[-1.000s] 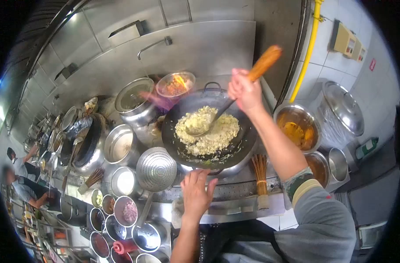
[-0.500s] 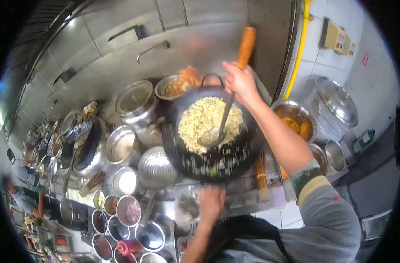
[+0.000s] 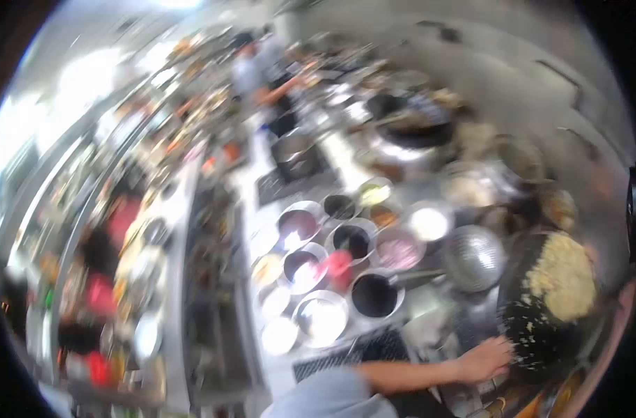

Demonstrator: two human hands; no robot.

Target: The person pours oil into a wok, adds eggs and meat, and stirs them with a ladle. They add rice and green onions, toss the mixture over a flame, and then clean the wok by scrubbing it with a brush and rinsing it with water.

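In the lower right of the head view, my left hand (image 3: 486,359) is closed at the near rim of a black wok (image 3: 534,341), blurred by motion. Its exact hold on the rim or handle is hard to make out. A yellow, crumbly mass like scrambled egg or fried rice (image 3: 565,279) lies along the wok's far side, with loose bits scattered nearer my hand. Only a blurred strip of what looks like my right forearm shows at the right edge; my right hand and the ladle are out of view.
A perforated metal strainer (image 3: 475,258) sits left of the wok. Several round containers of ingredients, one with a red bottle (image 3: 337,266), crowd the counter. Another wok (image 3: 415,132) stands farther along the range. Beyond it, a person (image 3: 252,76) works. A long shelf unit (image 3: 185,279) runs along the left.
My view has swung left, shifting the wok to the right edge and bringing the containers to the middle. My right hand and the ladle have left the view. My left hand stays beside the wok.
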